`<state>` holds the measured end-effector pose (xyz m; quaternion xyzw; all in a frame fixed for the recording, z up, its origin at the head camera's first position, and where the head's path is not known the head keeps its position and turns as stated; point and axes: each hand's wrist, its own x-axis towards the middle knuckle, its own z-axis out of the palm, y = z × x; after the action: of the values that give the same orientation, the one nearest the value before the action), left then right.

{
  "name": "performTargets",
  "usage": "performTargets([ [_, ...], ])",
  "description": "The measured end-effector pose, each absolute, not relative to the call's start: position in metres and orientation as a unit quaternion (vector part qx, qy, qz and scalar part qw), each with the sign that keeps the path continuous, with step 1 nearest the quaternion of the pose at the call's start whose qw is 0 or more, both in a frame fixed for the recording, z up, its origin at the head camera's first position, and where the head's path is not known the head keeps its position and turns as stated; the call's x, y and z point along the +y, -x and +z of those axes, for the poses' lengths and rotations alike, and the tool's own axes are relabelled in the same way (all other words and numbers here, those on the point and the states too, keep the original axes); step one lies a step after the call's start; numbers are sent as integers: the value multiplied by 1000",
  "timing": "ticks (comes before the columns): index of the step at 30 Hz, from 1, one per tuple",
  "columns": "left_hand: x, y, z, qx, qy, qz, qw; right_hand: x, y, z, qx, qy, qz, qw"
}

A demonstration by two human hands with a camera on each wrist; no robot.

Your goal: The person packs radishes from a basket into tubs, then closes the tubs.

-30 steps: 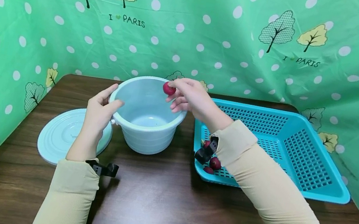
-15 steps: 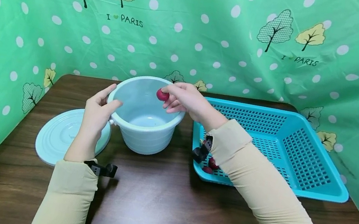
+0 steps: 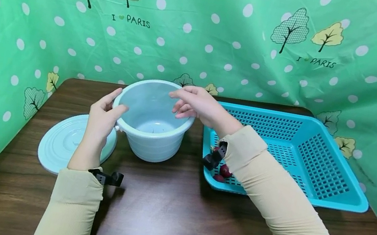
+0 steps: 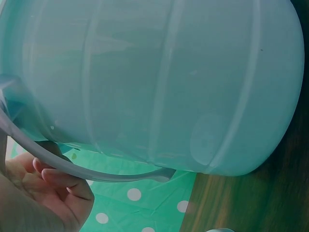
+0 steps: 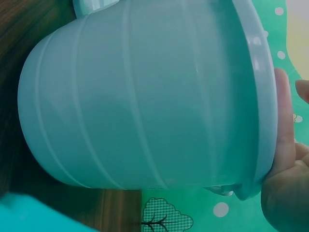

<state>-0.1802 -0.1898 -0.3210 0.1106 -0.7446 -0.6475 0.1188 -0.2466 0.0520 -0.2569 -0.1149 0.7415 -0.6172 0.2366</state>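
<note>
A light blue bucket (image 3: pixel 155 145) stands upright on the table. My left hand (image 3: pixel 100 117) grips its left rim, thumb over the edge and fingers outside. In the left wrist view those fingers are curled beside the bucket's handle (image 4: pixel 82 169). My right hand (image 3: pixel 196 104) is over the bucket's right rim, fingers loosely spread and holding nothing. The right wrist view has a finger of it along the rim (image 5: pixel 268 111). Several round red radishes (image 3: pixel 225 171) lie in the near left corner of a turquoise basket (image 3: pixel 337 167), partly hidden by my right wrist camera.
A round light blue lid (image 3: pixel 61 142) lies flat on the table left of the bucket, partly behind my left forearm. The dark wooden table (image 3: pixel 157 212) extends in front. A green dotted curtain (image 3: pixel 202 32) hangs close behind the bucket and basket.
My right hand moved a little left and lower over the bucket with a radish, then let it go. The radish is now out of sight. My left hand stayed on the rim.
</note>
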Motion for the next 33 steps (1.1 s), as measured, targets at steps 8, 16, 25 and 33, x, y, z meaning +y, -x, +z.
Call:
performTargets([
  [8,-189,178,-320,-745,-111,-647,121,59,245,-256,715,158,-637,241],
  [16,-188,180,-321,-741,-111,-650,126,75,248,-254,714,168,-633,250],
  [25,-189,180,-321,-743,-112,-647,129,99,254,-259,735,154,-623,219],
  [33,-188,179,-319,-744,-112,-647,122,117,257,-265,755,124,-607,213],
])
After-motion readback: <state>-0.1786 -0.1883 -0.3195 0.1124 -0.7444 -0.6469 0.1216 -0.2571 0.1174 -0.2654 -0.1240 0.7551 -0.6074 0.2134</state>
